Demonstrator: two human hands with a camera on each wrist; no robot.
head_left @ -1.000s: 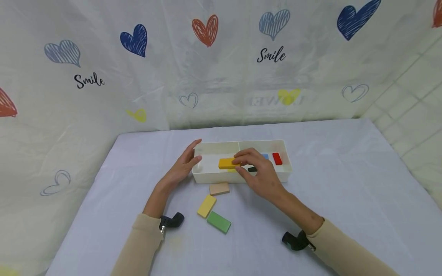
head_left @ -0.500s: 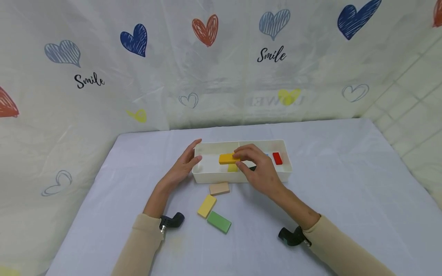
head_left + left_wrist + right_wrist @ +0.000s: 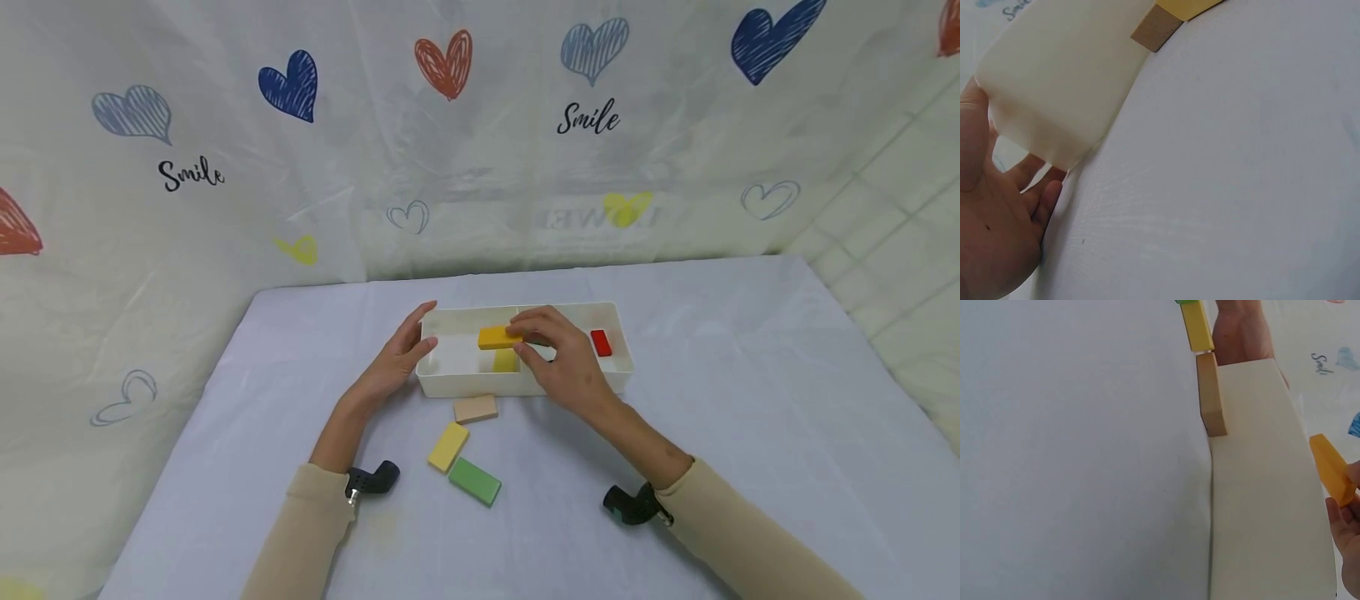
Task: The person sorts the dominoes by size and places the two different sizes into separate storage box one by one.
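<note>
A white divided box (image 3: 480,386) lies lengthwise across the table. My left hand (image 3: 392,360) grips its left end, thumb over the rim and the other fingers along the outer wall, as the left wrist view (image 3: 997,206) also shows. Above the box, my right hand (image 3: 564,354) pinches an orange-yellow block (image 3: 495,337) by its right end between thumb and fingers. Directly below that block a yellow block (image 3: 505,361) lies in the left compartment, beside the divider. A red block (image 3: 601,342) rests in the right compartment, part of which my right hand hides.
In front of the box a light wooden block (image 3: 476,409), a yellow block (image 3: 448,447) and a green block (image 3: 475,482) lie on the white tablecloth (image 3: 555,533). The wooden one is close against the front wall. A printed curtain (image 3: 495,150) hangs behind the table.
My right hand has moved slightly away from me with the orange-yellow block, so more of the yellow block in the box shows. My left hand stays at the box's end.
</note>
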